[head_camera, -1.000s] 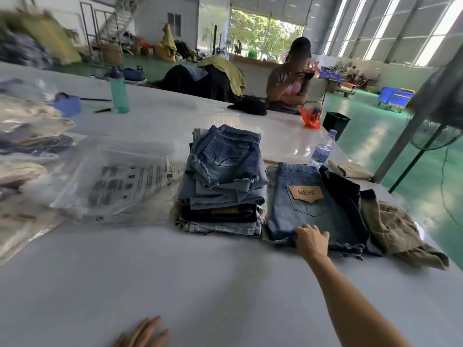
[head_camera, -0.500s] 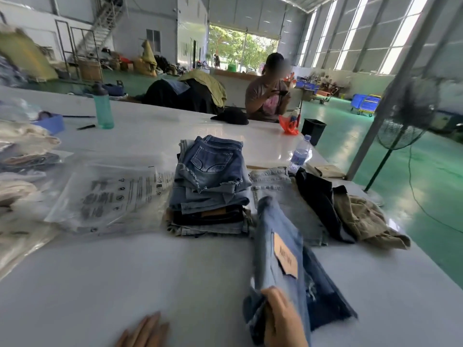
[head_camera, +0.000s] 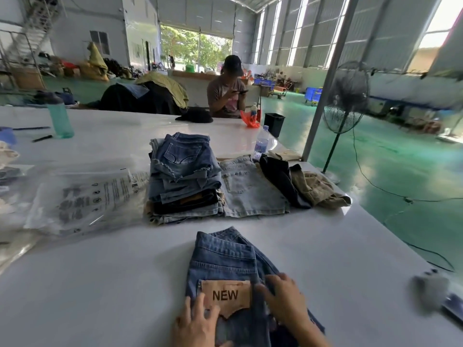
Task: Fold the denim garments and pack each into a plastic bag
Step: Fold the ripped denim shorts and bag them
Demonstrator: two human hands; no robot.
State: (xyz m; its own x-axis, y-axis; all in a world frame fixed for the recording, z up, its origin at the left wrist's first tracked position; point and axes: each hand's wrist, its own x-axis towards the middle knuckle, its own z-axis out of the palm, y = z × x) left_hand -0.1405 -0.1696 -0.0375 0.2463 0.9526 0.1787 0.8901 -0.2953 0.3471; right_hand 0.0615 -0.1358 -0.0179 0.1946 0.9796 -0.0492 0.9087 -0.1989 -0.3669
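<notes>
A pair of blue denim shorts (head_camera: 223, 261) with a tan "NEW" patch lies on the white table (head_camera: 100, 284) right in front of me. My left hand (head_camera: 198, 324) rests flat on its near left part, fingers spread. My right hand (head_camera: 285, 299) presses on the right side of the shorts, fingers slightly bent over a fold. Behind stands a stack of folded denim garments (head_camera: 183, 179). To its left lies a pile of clear printed plastic bags (head_camera: 82, 199). A light-wash denim piece (head_camera: 250, 189) lies flat to the right of the stack.
Black and khaki garments (head_camera: 308, 186) lie by the table's right edge. A water bottle (head_camera: 260, 142), a teal bottle (head_camera: 59, 116) and bagged clothes at far left are on the table. A person sits at the far side. A standing fan (head_camera: 343, 101) is beyond the right edge.
My right hand pulled the "NEW" shorts off the right pile toward me and laid them flat. My left hand moved onto them.
</notes>
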